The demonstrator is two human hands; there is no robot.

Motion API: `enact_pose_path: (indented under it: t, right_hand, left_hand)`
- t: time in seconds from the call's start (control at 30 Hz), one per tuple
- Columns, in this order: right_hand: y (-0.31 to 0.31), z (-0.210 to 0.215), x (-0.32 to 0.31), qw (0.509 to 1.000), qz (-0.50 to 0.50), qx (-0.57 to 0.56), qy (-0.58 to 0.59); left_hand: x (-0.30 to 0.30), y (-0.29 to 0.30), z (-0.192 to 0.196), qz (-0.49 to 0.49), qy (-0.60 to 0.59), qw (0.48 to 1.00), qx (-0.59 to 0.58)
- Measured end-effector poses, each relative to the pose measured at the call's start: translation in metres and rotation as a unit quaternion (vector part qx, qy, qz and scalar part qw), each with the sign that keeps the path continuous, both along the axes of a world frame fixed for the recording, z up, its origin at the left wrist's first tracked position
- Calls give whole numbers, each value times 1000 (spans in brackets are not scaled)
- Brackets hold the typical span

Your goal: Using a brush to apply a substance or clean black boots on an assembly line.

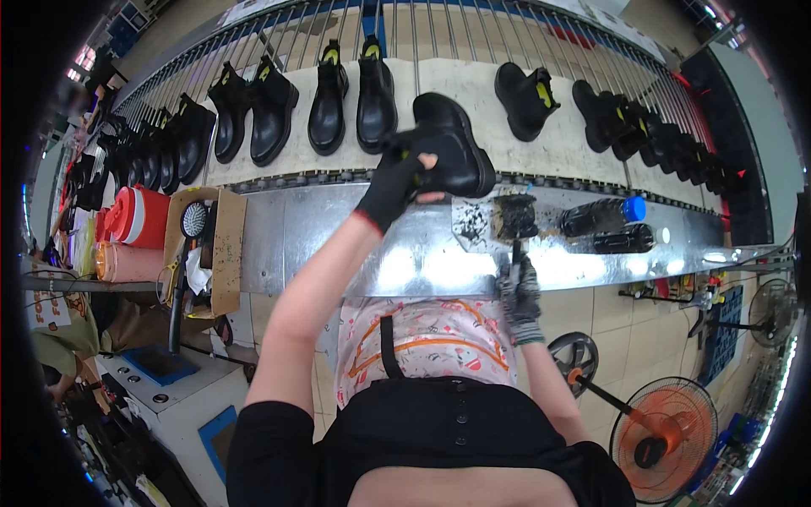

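My left hand (395, 188), in a black glove with bare fingertips, is closed round the upper part of a black ankle boot (452, 139). The boot is tilted, held over the near edge of the conveyor. Lower right, my right hand (519, 297) wears a grey striped glove and grips the handle of a dark brush (515, 218). Its dark, matted head is over the metal bench beside a black-stained white sheet (475, 221). Right of the brush are a dark bottle with a blue cap (601, 216) and another dark bottle (623, 240) lying beside it.
Black boots (326, 101) stand in a row along the pale conveyor belt (473, 74); more boots (608, 118) stand to the right. On the bench's left are a cardboard box (228, 245) of tools and a red jug (139, 215). An orange fan (663, 431) stands lower right.
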State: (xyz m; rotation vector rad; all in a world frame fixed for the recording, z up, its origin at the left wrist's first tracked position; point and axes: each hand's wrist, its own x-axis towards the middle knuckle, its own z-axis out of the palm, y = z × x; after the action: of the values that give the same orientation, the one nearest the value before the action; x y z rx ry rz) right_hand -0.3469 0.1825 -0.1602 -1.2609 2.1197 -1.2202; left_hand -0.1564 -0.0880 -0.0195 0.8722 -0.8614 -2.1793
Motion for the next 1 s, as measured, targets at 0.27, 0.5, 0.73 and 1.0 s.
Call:
enact_pose_path:
  t: [0.27, 0.5, 0.73, 1.0]
  right_hand:
    - [-25, -5, 20, 988, -51, 141, -34]
    - [-7, -24, 16, 994, -49, 50, -81]
    - [-13, -2, 20, 993, -51, 38, -102]
    - [-24, 22, 23, 991, -34, 107, -68]
  left_hand:
    - [-127, -150, -47, -7, -411, 856, -314]
    - [-145, -94, 1, 78, -378, 832, -399]
    - [-48, -180, -76, 448, -427, 674, -403]
    - [14, -202, -98, 247, -464, 725, -446]
